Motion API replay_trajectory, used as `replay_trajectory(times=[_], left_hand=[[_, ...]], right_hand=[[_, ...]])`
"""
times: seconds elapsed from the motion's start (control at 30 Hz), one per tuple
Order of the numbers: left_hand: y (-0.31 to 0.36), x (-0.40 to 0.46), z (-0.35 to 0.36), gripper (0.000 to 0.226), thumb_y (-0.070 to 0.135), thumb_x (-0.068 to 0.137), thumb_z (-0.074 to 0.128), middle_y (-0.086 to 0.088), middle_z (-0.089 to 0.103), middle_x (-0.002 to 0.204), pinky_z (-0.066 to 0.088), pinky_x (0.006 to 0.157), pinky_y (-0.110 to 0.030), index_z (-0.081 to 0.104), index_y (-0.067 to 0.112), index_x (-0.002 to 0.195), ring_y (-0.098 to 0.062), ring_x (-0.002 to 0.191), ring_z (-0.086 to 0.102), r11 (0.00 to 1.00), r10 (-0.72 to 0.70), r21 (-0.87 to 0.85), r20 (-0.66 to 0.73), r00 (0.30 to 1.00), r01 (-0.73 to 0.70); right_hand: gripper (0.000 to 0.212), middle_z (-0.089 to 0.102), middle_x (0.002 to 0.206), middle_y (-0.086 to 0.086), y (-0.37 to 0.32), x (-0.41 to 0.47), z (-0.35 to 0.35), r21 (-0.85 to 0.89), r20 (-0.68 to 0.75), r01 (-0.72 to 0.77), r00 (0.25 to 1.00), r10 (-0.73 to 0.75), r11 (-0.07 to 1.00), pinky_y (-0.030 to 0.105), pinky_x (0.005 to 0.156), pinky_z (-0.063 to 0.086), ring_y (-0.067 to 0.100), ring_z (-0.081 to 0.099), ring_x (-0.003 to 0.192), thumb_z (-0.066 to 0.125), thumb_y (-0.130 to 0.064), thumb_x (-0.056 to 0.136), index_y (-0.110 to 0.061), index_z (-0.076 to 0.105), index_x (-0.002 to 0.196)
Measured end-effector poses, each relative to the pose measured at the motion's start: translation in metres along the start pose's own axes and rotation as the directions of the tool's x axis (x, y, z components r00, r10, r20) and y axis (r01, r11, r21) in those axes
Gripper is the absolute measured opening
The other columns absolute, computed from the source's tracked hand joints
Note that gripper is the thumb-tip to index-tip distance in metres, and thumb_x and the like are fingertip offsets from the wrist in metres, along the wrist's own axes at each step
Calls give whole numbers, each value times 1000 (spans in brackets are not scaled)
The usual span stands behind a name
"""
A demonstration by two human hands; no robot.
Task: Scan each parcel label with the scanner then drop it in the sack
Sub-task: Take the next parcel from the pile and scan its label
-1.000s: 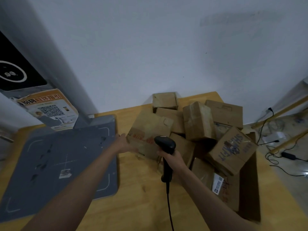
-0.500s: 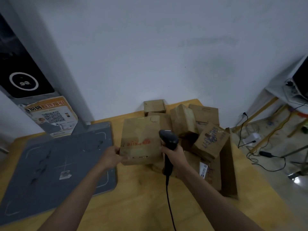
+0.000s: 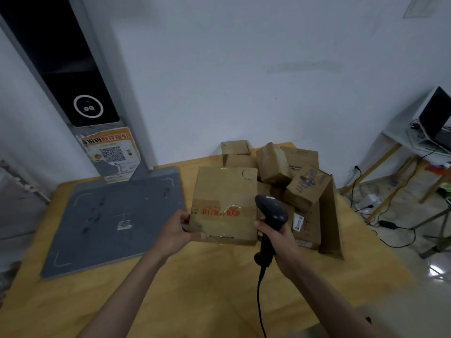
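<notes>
Two hands are at work over a wooden counter (image 3: 200,289). The left hand (image 3: 177,234) grips the lower left corner of a flat brown parcel (image 3: 223,203), thumb laid across its front and the other fingers hidden behind the cardboard. The parcel is tipped up so its broad face, with red print and a torn strip of tape, looks toward the camera; whether its lower edge rests on the counter or hangs just above it cannot be told. No shipping label can be made out on that face; a dark strip near the bottom edge is too blurred to read.

The right hand (image 3: 280,237) is wrapped round the grip of a black handheld scanner (image 3: 271,215), whose head sits just beside the parcel's right edge, overlapping it. Its cable (image 3: 260,298) runs down out of the bottom of the picture.

Behind the held parcel is a heap of more cardboard parcels (image 3: 280,167), partly hidden by it and by the scanner; some lie in an open carton (image 3: 328,215) with one side folded down. One small white label (image 3: 298,222) shows there, unreadable.

A grey weighing platform (image 3: 109,215) lies on the counter's left, its column (image 3: 73,76) cut off at the top. No sack is in view.
</notes>
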State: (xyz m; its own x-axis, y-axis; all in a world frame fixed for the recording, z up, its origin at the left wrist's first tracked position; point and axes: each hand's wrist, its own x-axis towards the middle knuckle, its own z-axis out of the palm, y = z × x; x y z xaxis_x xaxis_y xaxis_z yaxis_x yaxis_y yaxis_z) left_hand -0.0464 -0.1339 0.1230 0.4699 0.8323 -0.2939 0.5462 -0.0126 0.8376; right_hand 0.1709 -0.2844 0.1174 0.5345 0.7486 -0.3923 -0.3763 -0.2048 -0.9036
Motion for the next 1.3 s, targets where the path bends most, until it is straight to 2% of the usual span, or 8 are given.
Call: replay_trajectory(times=[0.33, 0.47, 0.57, 0.73, 0.87, 0.97, 1.17, 1.3], left_hand=[[-49, -51, 30, 60, 26, 70, 89, 6, 60, 117, 51, 88, -37, 54, 21, 119, -18, 107, 60, 986, -153, -54, 34, 988, 154], [-64, -51, 51, 71, 24, 71, 88, 2, 58, 121, 52, 88, -36, 49, 20, 130, -18, 108, 60, 973, -224, -33, 67, 972, 226], [-68, -51, 73, 68, 21, 78, 83, -1, 56, 126, 48, 77, -24, 46, 18, 136, -17, 109, 56, 964, -265, 40, 101, 959, 262], [-57, -54, 107, 70, 30, 87, 73, -5, 38, 138, 43, 86, -21, 40, 17, 146, -21, 122, 50, 939, -200, 298, 68, 977, 171], [-38, -59, 134, 48, 26, 94, 63, -1, 50, 132, 45, 85, -19, 51, 19, 141, -14, 111, 55, 970, -80, 238, 111, 991, 52], [-26, -62, 148, 42, 23, 97, 57, 2, 58, 129, 48, 90, -24, 52, 21, 139, -14, 112, 57, 983, -73, 180, 203, 976, 37], [-28, -66, 143, 47, 32, 98, 58, -2, 58, 129, 46, 87, -24, 44, 18, 140, -18, 117, 57, 969, -177, 207, 186, 966, 138], [-40, -64, 134, 62, 50, 86, 69, 0, 62, 117, 53, 71, -25, 39, 19, 131, -15, 98, 62, 942, -285, 216, 101, 953, 258]], right_hand=[[29, 71, 116, 11, 39, -40, -18, -89, 102, -4, 995, 13, 996, 42, 95, 53, 31, 65, 113, 74, -19, 92, -15, 68, 120], [37, 73, 120, 2, 47, -41, -27, -147, 162, -16, 986, 40, 989, 40, 99, 54, 21, 67, 112, 74, -16, 91, -23, 65, 127], [34, 72, 116, 5, 54, -36, -31, -217, 114, -47, 991, 74, 975, 39, 87, 58, 25, 67, 107, 74, -13, 91, -21, 64, 123], [21, 70, 106, 18, 77, -23, -33, -351, -41, -87, 996, 78, 932, 55, 87, 56, 39, 66, 102, 71, -9, 89, -16, 64, 108], [13, 67, 86, 11, 84, -20, -32, -497, -97, -59, 995, 12, 866, 40, 70, 52, 31, 64, 82, 71, -4, 88, -12, 62, 92], [22, 70, 89, 1, 90, -20, -29, -503, -67, -59, 997, 29, 863, 28, 61, 52, 19, 66, 81, 79, -9, 83, -18, 64, 98], [29, 69, 108, 0, 93, -19, -24, -418, -24, -95, 995, 93, 904, 41, 88, 55, 19, 64, 100, 73, -14, 89, -26, 60, 111], [25, 73, 105, 8, 92, -16, -15, -257, 49, -190, 977, 209, 948, 52, 88, 60, 26, 71, 99, 75, -17, 88, -21, 67, 112]])
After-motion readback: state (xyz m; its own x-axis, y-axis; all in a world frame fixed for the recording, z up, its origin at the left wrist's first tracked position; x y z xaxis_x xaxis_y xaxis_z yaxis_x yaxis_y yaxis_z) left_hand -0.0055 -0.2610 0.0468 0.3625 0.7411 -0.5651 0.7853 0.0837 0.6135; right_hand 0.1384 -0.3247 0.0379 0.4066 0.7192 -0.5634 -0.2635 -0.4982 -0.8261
